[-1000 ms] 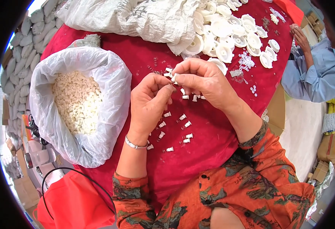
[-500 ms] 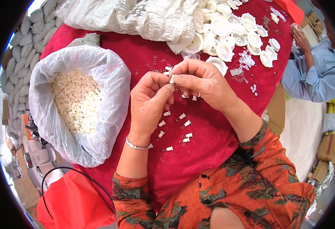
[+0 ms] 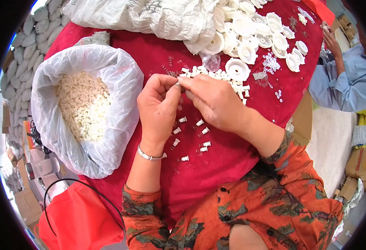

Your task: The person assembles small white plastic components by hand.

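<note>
A tiny white plastic piece [image 3: 178, 84] is pinched between the fingertips of the left hand [image 3: 158, 109] and right hand [image 3: 213, 101] above the red cloth-covered table [image 3: 158, 58], small white spring-tipped parts [image 3: 193, 135] scattered beneath, a clear plastic bag of cream beads [image 3: 83, 106] left.

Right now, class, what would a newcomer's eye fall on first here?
At centre, the left hand and right hand meet fingertip to fingertip over a red cloth, pinching something tiny. Left of them gapes a clear bag of small white pieces; white discs pile at the top.
</note>
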The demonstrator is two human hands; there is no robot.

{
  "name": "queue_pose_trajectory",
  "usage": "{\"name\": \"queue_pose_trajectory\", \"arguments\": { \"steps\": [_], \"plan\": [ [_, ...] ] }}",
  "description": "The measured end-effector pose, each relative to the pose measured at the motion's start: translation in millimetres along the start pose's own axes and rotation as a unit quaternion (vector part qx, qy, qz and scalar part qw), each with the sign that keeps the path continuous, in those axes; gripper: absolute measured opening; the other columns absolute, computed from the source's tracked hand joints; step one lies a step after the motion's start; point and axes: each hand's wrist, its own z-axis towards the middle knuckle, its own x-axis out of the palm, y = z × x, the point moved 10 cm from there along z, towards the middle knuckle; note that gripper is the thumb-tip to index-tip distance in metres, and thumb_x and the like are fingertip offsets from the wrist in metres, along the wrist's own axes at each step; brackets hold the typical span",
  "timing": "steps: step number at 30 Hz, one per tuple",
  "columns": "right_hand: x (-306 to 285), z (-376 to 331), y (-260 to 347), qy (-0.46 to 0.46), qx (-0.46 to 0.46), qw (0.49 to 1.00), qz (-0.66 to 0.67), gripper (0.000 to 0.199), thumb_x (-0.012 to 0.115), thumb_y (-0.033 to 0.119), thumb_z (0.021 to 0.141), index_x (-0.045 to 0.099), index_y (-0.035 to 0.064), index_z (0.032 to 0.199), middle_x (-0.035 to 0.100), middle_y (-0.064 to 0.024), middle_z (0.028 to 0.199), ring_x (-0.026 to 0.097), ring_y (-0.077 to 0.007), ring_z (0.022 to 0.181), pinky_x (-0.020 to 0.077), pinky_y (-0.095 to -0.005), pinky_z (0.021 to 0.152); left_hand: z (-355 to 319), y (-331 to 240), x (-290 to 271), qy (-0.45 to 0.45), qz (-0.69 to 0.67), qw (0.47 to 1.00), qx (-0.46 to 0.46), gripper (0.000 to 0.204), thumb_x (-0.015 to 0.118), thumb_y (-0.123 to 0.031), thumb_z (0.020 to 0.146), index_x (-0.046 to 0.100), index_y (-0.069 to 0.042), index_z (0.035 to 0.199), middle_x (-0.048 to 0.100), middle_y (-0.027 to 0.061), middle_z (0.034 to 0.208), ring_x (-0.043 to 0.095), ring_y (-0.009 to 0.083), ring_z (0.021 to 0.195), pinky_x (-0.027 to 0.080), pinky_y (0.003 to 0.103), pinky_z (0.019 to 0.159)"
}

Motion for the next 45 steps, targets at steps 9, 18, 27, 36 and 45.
{"name": "queue_pose_trajectory", "arguments": {
  "steps": [9,18,27,36,45],
  "plan": [
    [-2.6,-6.5,-36.5,0.134,0.058,0.988,-0.059,0.015,0.065,0.005,0.077,0.064,0.0048,0.092,0.06,-0.0119,0.08,0.061,-0.031,0.074,0.0487,-0.0383,0.064,-25.7,-7.3,57.2,0.212,0.411,0.861,0.21,0.009,0.063,0.001,0.071,0.062,0.0,0.08,0.06,0.0136,0.079,0.058,0.0321,0.077,0.048,0.038,0.069],
    [7.7,-14.3,-35.7,0.176,0.104,0.951,-0.234,0.01,0.064,0.013,0.08,0.06,0.0049,0.079,0.058,-0.0121,0.076,0.062,-0.0315,0.071,0.0505,-0.042,0.061,-13.8,-31.0,30.8,0.143,0.42,0.866,0.232,0.01,0.066,-0.002,0.074,0.066,-0.002,0.084,0.062,0.0129,0.081,0.06,0.0306,0.079,0.048,0.038,0.071],
    [2.4,-4.0,-30.2,0.115,0.061,0.974,-0.187,0.009,0.063,0.01,0.084,0.057,0.0026,0.084,0.06,-0.0126,0.076,0.062,-0.0285,0.068,0.0515,-0.0375,0.059,8.0,-13.1,-2.7,0.02,0.541,0.815,0.206,0.008,0.063,-0.003,0.076,0.058,-0.002,0.081,0.057,0.0157,0.08,0.057,0.0356,0.071,0.048,0.042,0.066],
    [-1.9,-4.1,-46.3,0.072,0.231,0.957,0.163,0.004,0.057,0.002,0.089,0.056,-0.0009,0.091,0.06,-0.0049,0.073,0.061,-0.0105,0.061,0.0477,-0.0244,0.055,11.4,22.7,-9.9,0.064,0.028,0.995,-0.072,0.002,0.062,0.0,0.084,0.06,-0.001,0.084,0.061,0.0003,0.078,0.056,0.0043,0.065,0.045,0.019,0.054],
    [-0.8,-3.6,-42.1,0.058,0.196,0.955,0.215,0.007,0.058,-0.004,0.086,0.057,-0.0003,0.092,0.058,-0.0024,0.078,0.06,-0.0078,0.064,0.0473,-0.0222,0.055,5.5,22.5,3.1,0.115,-0.047,0.988,-0.086,0.012,0.059,0.0,0.086,0.065,0.0,0.096,0.062,0.0007,0.077,0.055,0.0046,0.064,0.044,0.018,0.054]
  ]
}}
